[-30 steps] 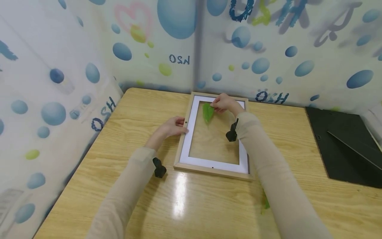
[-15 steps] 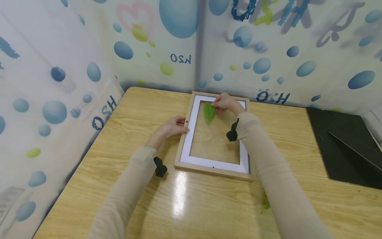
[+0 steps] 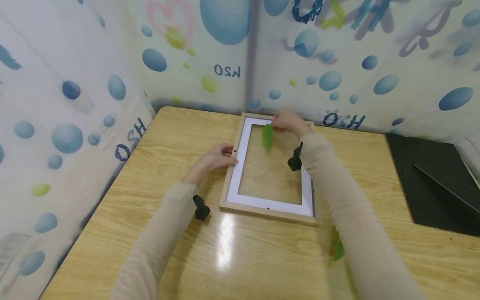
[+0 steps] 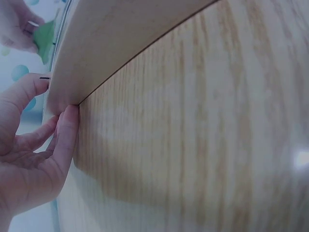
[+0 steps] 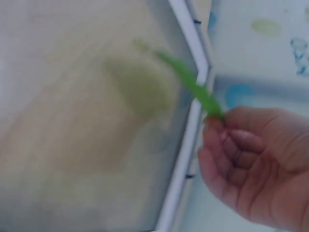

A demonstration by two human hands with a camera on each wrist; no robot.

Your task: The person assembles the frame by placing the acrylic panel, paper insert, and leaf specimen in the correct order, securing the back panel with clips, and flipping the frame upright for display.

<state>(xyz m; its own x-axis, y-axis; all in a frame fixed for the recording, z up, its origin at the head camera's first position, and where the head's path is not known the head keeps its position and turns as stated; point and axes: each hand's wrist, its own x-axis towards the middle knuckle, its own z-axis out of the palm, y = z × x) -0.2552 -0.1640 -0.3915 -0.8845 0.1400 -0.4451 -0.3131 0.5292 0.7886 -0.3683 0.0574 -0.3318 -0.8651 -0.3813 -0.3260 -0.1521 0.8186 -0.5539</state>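
Observation:
My right hand pinches a green leaf by one end, between thumb and fingertips. In the right wrist view the leaf is seen nearly edge-on, raised over the pane, which mirrors it. Below lies a wooden picture frame with a white mat border around a see-through middle. At its left side, my left hand grips the rail. The left wrist view has that thumb at the rail's upper edge and the fingertips low, where rail meets table.
A black backing board with its stand leg lies at the right of the wooden table. Another green leaf is partly hidden under the right forearm. Patterned wall sheeting rises behind and to the left.
My right hand has lifted the leaf and carried it slightly right and toward the frame's far end. The left hand stays at the rail. More of the leaf by the forearm shows.

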